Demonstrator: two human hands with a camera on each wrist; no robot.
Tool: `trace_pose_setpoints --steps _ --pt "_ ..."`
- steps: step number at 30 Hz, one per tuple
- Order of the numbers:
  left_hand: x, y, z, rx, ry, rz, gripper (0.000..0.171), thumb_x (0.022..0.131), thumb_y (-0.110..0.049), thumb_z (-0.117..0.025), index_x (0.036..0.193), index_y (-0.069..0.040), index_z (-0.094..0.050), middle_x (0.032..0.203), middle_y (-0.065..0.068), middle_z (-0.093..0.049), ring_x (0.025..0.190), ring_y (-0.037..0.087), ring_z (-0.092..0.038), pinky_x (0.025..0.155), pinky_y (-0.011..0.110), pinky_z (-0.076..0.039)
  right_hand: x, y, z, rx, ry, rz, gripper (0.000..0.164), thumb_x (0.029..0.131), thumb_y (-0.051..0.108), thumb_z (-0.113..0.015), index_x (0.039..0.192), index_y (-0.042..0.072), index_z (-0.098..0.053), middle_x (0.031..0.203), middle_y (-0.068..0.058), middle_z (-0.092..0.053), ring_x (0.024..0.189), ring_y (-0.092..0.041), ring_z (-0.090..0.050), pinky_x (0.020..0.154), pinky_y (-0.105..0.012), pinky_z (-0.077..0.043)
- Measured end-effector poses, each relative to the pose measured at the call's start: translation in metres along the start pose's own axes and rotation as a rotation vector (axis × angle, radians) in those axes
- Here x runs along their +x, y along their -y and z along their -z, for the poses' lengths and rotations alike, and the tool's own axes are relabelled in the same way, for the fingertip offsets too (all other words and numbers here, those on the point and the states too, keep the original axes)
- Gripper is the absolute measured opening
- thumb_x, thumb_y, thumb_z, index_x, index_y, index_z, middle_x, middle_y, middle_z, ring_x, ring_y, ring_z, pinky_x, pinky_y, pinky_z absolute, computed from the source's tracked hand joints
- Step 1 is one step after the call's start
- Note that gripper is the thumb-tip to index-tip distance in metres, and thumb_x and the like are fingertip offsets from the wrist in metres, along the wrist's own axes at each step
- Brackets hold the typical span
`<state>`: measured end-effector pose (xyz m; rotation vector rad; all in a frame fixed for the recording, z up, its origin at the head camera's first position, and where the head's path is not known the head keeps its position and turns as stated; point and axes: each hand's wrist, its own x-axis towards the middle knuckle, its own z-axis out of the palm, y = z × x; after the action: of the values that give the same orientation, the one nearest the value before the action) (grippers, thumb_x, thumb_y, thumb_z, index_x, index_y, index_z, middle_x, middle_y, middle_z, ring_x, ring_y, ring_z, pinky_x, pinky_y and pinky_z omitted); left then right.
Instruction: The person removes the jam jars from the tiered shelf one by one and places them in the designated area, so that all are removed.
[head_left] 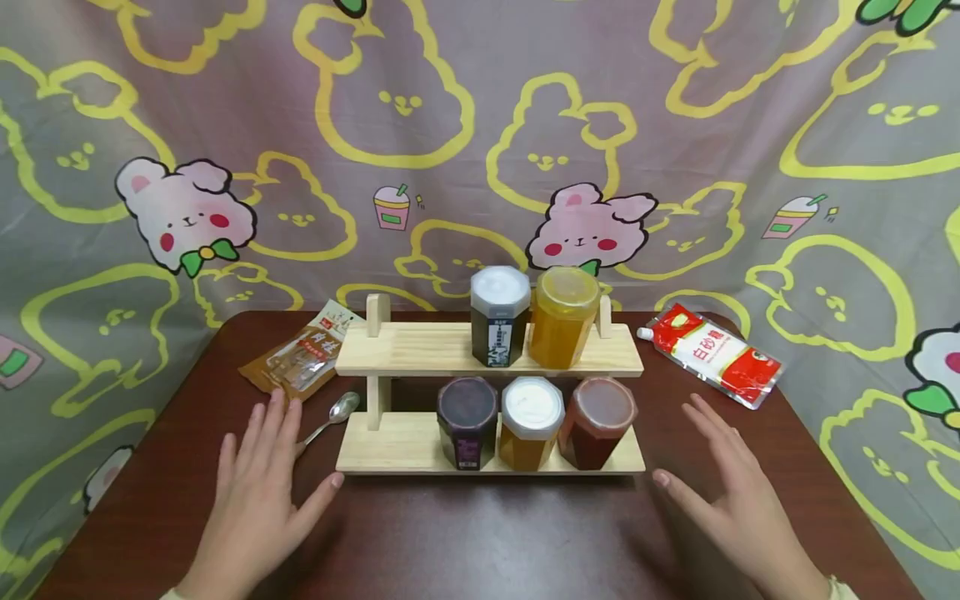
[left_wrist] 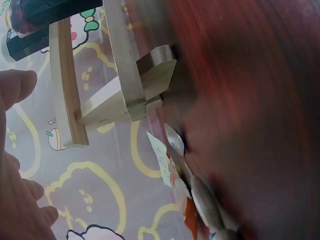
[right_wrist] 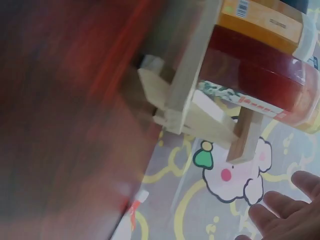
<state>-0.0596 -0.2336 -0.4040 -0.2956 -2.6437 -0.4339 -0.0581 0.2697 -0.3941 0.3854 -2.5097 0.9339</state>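
Note:
My left hand (head_left: 258,492) hovers over the table's left side, fingers spread, holding nothing. A spoon (head_left: 343,408) lies just beyond its fingertips, its handle partly hidden by the hand. On the other side my right hand (head_left: 738,508) is also spread and holds nothing. Between them stands a two-tier wooden rack (head_left: 420,346). Its upper shelf carries a dark jar (head_left: 498,321) and a yellow jar (head_left: 562,321). Below sit a dark purple jar (head_left: 468,425), an amber jar with a white lid (head_left: 531,425) and a dark red jar (head_left: 597,425).
A brown spice packet (head_left: 303,358) lies behind the left hand. To the rack's right is a red and white spouted sugar pouch (head_left: 712,354). Behind the dark wooden table (head_left: 480,533) hangs a patterned curtain (head_left: 465,192).

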Motion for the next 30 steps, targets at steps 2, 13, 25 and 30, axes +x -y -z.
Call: trace_pose_setpoints --steps 2,13,25,30 --pt "0.000 0.001 -0.004 -0.038 -0.003 0.006 0.105 0.082 -0.043 -0.077 0.161 -0.005 -0.018 0.166 0.019 -0.012 0.152 0.041 -0.012 0.118 0.065 -0.002 0.004 0.002 -0.001 0.025 -0.021 -0.006 0.091 0.072 0.006 -0.088 0.152 0.018 -0.045 0.156 -0.006 -0.042 0.142 -0.002 -0.032 0.108 -0.007 -0.019" --pt "-0.002 0.002 -0.026 -0.224 0.024 0.073 0.107 0.082 -0.035 -0.081 0.161 -0.006 -0.015 0.164 0.025 -0.017 0.149 0.046 -0.016 0.111 0.073 -0.011 0.030 0.013 -0.008 0.175 0.011 -0.152 0.076 0.085 0.009 -0.081 0.151 0.024 -0.044 0.149 -0.003 -0.049 0.134 -0.001 -0.041 0.101 -0.006 -0.029" --pt "0.001 -0.007 -0.038 -0.452 0.092 0.230 0.109 0.084 -0.027 -0.082 0.162 -0.009 -0.008 0.163 0.025 -0.018 0.144 0.050 -0.022 0.111 0.068 -0.023 0.061 0.019 -0.014 0.300 0.066 -0.205 0.064 0.092 0.020 -0.075 0.148 0.016 -0.045 0.146 -0.006 -0.053 0.133 -0.021 -0.049 0.098 -0.008 -0.037" --pt "0.003 -0.008 -0.044 -0.476 0.159 0.306 0.107 0.085 -0.030 -0.081 0.162 -0.011 -0.008 0.161 0.028 -0.023 0.143 0.051 -0.026 0.108 0.069 -0.026 0.076 0.014 -0.015 0.302 0.141 -0.224 0.064 0.093 0.028 -0.074 0.148 0.017 -0.045 0.147 -0.006 -0.053 0.134 -0.027 -0.049 0.099 -0.016 -0.042"
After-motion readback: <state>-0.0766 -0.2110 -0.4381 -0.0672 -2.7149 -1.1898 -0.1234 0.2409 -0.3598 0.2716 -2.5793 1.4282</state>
